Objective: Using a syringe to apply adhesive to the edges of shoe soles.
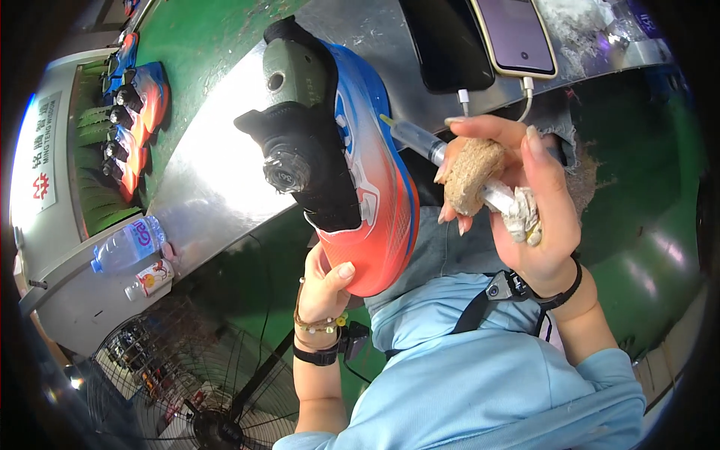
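Note:
My left hand grips the coral toe of a running shoe, thumb on the upper. The shoe fades from coral to blue, its heel toward the table. Inside its opening sits a dark olive piece with a round hole, and a black flap bears a clear dial. Above the shoe's right side, my right hand is closed around a syringe and a tan crumbly lump. The syringe's yellowish tip points at the shoe's blue side. Whitish, lumpy material covers its plunger end.
Two phones with white cables lie on the metal table. Similar shoes stand in a row on a green-lined rack at left. A water bottle and small bottle are below it. A large fan stands lower left.

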Tool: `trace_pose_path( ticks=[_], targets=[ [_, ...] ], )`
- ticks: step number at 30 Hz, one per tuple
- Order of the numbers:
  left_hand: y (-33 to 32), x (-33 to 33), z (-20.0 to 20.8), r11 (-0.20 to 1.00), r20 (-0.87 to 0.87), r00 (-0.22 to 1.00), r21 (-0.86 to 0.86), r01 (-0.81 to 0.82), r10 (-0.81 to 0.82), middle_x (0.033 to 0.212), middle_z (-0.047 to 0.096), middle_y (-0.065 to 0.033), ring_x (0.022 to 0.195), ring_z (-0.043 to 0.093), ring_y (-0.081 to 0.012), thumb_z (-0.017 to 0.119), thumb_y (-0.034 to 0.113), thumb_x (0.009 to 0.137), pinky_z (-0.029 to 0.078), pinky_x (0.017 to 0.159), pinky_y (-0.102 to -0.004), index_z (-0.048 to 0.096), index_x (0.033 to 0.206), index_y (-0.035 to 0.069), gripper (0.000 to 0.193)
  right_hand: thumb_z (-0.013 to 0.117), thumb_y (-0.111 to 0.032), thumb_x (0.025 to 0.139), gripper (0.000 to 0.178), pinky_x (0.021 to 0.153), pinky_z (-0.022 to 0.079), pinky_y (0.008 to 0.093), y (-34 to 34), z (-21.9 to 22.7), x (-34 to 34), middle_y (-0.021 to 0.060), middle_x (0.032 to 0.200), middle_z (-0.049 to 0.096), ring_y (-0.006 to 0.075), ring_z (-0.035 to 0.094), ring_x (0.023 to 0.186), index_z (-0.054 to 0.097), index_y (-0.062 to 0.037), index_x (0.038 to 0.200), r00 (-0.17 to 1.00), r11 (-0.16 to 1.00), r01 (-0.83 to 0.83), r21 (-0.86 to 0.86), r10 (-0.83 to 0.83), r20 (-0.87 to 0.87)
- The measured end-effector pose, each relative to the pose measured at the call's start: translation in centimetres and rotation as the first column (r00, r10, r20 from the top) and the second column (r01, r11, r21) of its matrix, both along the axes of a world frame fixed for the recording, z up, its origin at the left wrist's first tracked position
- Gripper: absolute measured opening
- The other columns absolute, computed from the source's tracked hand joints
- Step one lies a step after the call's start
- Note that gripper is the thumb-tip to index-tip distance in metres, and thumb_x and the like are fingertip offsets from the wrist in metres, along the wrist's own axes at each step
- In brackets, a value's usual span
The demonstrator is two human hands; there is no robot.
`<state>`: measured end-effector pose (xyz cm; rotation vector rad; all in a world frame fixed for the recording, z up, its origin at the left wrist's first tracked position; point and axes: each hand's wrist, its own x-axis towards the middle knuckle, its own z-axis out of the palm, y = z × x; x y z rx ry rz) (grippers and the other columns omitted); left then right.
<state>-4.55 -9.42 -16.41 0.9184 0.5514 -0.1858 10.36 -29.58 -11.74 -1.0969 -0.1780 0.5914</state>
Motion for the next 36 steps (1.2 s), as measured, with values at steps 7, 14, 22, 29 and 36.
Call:
trace_pose_path(
  ticks=[7,14,22,29,36],
  targets=[
    [-2.2,1.3,-2.8,0.991,0.127,0.992,-0.135,0.026,-0.009,0.112,0.054,-0.0138,0.101,0.056,-0.0226,0.074,0.022,0.066,0.044,0.089,-0.0361,0.039,0.121,-0.005,0.071,0.020,-0.044,0.092,0.058,0.054,0.047,0.0263,-2.0,2.1,-1.5,0.0180,0.089,0.055,0.0219,0.059,0.069,0.044,0.0026,0.117,0.996,0.991,-0.080,-0.104,0.075,-0.054],
    [-7.0,6.9,-3.3,0.849,0.159,0.986,-0.516,0.118,-0.041,0.129,0.041,-0.0078,0.119,0.041,-0.0239,0.081,0.026,0.058,0.035,0.100,-0.0431,0.033,0.130,0.007,0.089,0.021,-0.051,0.091,0.055,0.047,0.047,0.0322,-4.4,4.0,-3.0,0.0174,0.078,0.050,0.0264,0.055,0.056,0.038,-0.0093,0.122,0.983,0.991,0.133,0.010,-0.133,0.126],
    [-8.8,11.8,-4.4,0.828,0.313,0.949,-0.524,0.199,-0.031,0.134,0.034,-0.0062,0.121,0.039,-0.0260,0.080,0.031,0.061,0.031,0.103,-0.0445,0.026,0.134,0.011,0.093,0.015,-0.043,0.094,0.039,0.041,0.045,0.0317,-5.7,4.3,-3.9,0.0151,0.067,0.045,0.0249,0.046,0.043,0.046,-0.0204,0.102,0.906,0.966,0.257,0.003,-0.243,0.347],
    [-9.7,14.2,-4.8,0.825,0.442,0.896,-0.492,0.277,-0.038,0.141,0.024,-0.0087,0.125,0.034,-0.0308,0.072,0.031,0.071,0.032,0.103,-0.0434,0.025,0.135,0.012,0.082,0.022,-0.044,0.093,0.037,0.048,0.047,0.0288,-6.5,4.5,-3.6,0.0149,0.083,0.046,0.0232,0.049,0.051,0.044,-0.0186,0.109,0.894,0.979,0.188,-0.083,-0.135,0.428],
    [-10.7,16.2,-3.9,0.864,0.508,0.861,-0.440,0.246,0.014,0.142,0.022,-0.0100,0.127,0.030,-0.0261,0.070,0.028,0.074,0.027,0.107,-0.0409,0.025,0.134,0.010,0.078,0.029,-0.041,0.092,0.034,0.053,0.048,0.0298,-6.0,4.3,-3.5,0.0162,0.088,0.045,0.0220,0.050,0.057,0.043,-0.0142,0.107,0.852,0.961,0.222,-0.164,-0.109,0.512]
  ],
)
